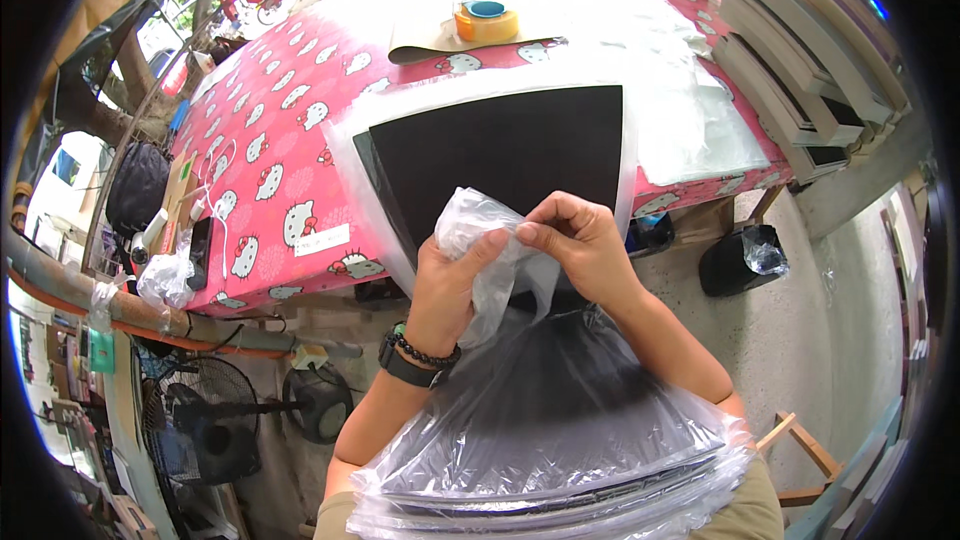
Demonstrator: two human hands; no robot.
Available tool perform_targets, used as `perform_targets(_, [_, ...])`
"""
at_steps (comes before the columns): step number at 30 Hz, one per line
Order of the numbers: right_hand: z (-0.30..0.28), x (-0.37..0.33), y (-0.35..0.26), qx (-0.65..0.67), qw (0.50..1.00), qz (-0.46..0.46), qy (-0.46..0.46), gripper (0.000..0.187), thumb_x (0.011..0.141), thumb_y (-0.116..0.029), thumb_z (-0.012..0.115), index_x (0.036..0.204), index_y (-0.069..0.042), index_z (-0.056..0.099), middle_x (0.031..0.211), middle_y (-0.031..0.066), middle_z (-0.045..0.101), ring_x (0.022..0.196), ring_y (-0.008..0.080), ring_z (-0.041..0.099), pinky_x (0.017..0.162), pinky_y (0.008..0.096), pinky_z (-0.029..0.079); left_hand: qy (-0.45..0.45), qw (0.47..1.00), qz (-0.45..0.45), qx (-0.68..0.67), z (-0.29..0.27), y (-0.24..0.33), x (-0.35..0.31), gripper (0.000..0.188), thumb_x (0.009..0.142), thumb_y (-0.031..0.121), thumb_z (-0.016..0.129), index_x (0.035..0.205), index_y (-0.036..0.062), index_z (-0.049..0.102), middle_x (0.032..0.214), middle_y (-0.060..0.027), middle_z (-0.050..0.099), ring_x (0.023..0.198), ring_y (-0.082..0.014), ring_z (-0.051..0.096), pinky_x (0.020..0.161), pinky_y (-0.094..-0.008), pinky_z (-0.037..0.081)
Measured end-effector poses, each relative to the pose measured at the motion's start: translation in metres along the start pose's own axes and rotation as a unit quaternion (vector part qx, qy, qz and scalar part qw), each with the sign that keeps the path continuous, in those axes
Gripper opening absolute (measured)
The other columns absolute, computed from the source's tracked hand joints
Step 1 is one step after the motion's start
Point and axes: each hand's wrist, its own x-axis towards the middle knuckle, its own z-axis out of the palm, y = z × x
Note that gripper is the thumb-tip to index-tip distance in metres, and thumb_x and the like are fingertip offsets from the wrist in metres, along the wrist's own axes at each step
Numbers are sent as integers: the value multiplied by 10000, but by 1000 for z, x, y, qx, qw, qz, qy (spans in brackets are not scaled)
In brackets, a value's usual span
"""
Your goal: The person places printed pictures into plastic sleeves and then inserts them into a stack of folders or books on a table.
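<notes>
A crumpled clear plastic bag (478,222) is gathered up in my left hand (447,285), with the thumb pressed over it. My right hand (584,245) pinches the bag's edge between thumb and fingertips. Both hands are in front of a flat black panel (500,145), which lies on a translucent white sheet (350,165) at the table's near edge. A stack of dark sheets in clear plastic wrapping (560,430) rests across my lap, under my forearms. Part of the bag hangs down between my wrists, and its lower end is hard to separate from the lap wrapping.
A pink patterned cloth covers the table (270,210). On it are a roll of orange tape (487,25) and a pile of translucent bags (690,130). Framed panels (800,60) stack at the right. A black bin (738,262) and a fan (200,420) stand below.
</notes>
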Motion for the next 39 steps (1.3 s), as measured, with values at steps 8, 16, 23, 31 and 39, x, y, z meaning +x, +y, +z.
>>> perform_targets(8, [11, -7, -4, -57, 998, -1, -9, 188, 854, -155, 545, 742, -4, 541, 624, -52, 440, 580, 20, 357, 499, 176, 313, 10, 1000, 4, 4, 3, -1, -1, 185, 797, 134, 614, 932, 16, 569, 849, -30, 599, 781, -101, 568, 688, -241, 450])
perform_targets(16, [14, -11, -6, -172, 980, -83, 58, 186, 833, -158, 560, 768, 14, 526, 579, 101, 525, 523, 84, 467, 478, 252, 390, 24, 999, 4, 39, 5, -3, -7, 209, 803, 173, 612, 937, 17, 571, 860, -35, 601, 762, -104, 569, 674, -245, 456])
perform_targets(23, [-3, 2, -9, -151, 985, -9, 84, 158, 842, -172, 557, 817, -17, 534, 610, 29, 540, 583, 45, 485, 494, 225, 381, -47, 992, -21, -119, -4, -5, -13, 194, 836, 219, 556, 878, 29, 561, 760, -40, 590, 735, -128, 580, 661, -256, 468])
perform_targets(31, [-32, -7, -16, 375, 912, -36, -163, 230, 870, -214, 501, 826, 11, 512, 679, 30, 526, 650, 143, 536, 595, 259, 446, -19, 997, 34, -62, -49, -5, -2, 242, 853, 181, 522, 1033, 23, 492, 666, -20, 525, 605, -94, 518, 596, -234, 436])
perform_targets(39, [-170, -32, -81, 192, 844, -224, 449, 155, 862, -246, 521, 809, -102, 542, 612, -33, 476, 489, 26, 419, 406, 180, 365, 415, 736, 351, 404, -164, 99, -70, 222, 862, 104, 432, 1017, 14, 564, 810, -52, 546, 737, -155, 544, 690, -288, 464])
